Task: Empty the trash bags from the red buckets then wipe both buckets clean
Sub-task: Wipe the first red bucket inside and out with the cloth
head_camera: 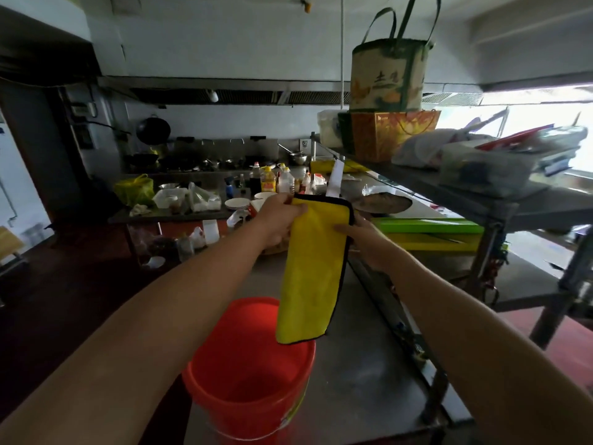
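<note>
The left hand [277, 216] and right hand [362, 240] both grip the yellow cloth [311, 268] at centre. The red bucket [244, 364] below holds no bag; wiping seems not yet begun.

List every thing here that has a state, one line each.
red bucket, upright, no trash bag inside.
yellow cloth, folded, hanging in the air over the bucket's far rim.
left hand, grips the cloth's top corner.
right hand, pinches the cloth's right edge.
woven bag, upright high on the shelf, handles raised.
</note>
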